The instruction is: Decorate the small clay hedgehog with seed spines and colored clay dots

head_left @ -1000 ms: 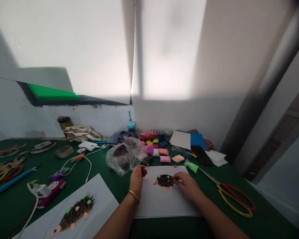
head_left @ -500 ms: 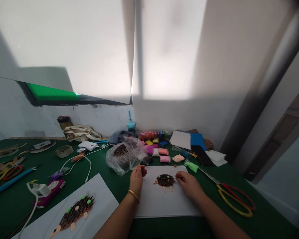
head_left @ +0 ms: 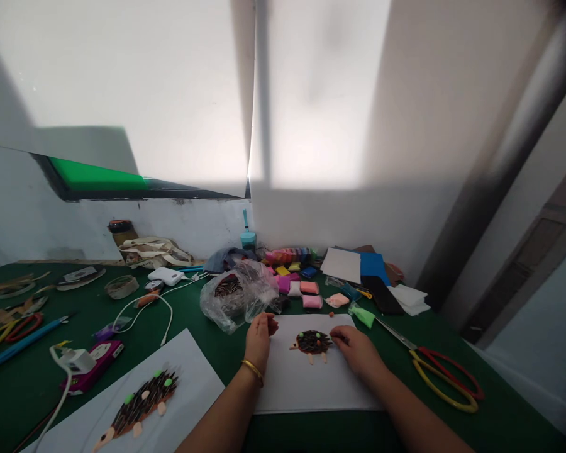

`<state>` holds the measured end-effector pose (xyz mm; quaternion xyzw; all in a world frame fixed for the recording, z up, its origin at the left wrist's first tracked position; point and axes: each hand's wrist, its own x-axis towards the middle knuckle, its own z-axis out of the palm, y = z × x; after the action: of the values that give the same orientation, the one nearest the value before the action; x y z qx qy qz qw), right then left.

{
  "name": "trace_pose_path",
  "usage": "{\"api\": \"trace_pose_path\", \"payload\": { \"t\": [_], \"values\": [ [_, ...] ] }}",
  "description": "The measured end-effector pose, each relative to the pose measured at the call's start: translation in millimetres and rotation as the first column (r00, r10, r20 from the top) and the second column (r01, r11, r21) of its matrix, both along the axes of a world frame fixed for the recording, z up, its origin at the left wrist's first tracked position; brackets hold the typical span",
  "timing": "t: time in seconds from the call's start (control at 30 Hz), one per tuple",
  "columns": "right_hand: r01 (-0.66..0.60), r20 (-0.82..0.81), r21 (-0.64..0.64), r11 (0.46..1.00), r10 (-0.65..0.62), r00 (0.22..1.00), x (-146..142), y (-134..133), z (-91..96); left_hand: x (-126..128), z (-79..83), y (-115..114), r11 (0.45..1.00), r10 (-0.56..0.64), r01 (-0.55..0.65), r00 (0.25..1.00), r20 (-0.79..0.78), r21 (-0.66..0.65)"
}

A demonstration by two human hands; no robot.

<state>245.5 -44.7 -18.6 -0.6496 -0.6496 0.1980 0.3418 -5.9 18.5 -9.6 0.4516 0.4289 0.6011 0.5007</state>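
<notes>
A small hedgehog picture (head_left: 314, 343), with a dark spiky back, green and orange dots and pale legs, lies on a white sheet (head_left: 306, 387) in front of me. My right hand (head_left: 353, 349) rests over the sheet's right side, thumb and fingertips pinched together at the hedgehog's right end. Whatever is between those fingertips is too small to make out. At the sheet's upper left edge, my left hand (head_left: 260, 333) stands on its side with loosely curled fingers and nothing visible in it. A small orange-brown ball (head_left: 331, 314) sits near the sheet's top edge.
A second sheet (head_left: 200, 371) with a larger hedgehog is at lower left. Scissors (head_left: 417, 352) lie to the right. Behind are a plastic bag (head_left: 233, 296) of dark bits, several clay packets (head_left: 310, 287) and a green packet (head_left: 363, 314). A white cable (head_left: 170, 314) runs on the left.
My right hand has shifted very slightly left, toward the hedgehog. My left hand and the things on the table stay where they were.
</notes>
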Motion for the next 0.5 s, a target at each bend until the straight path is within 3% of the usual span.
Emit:
{"api": "trace_pose_path", "payload": {
  "t": [0.5],
  "values": [
    [-0.017, 0.023, 0.000, 1.000, 0.017, 1.000, -3.8, -0.5, 2.5, -0.8, -2.1, 0.4, 1.000, -0.004, 0.004, 1.000, 0.001, 0.001]
  ]
}}
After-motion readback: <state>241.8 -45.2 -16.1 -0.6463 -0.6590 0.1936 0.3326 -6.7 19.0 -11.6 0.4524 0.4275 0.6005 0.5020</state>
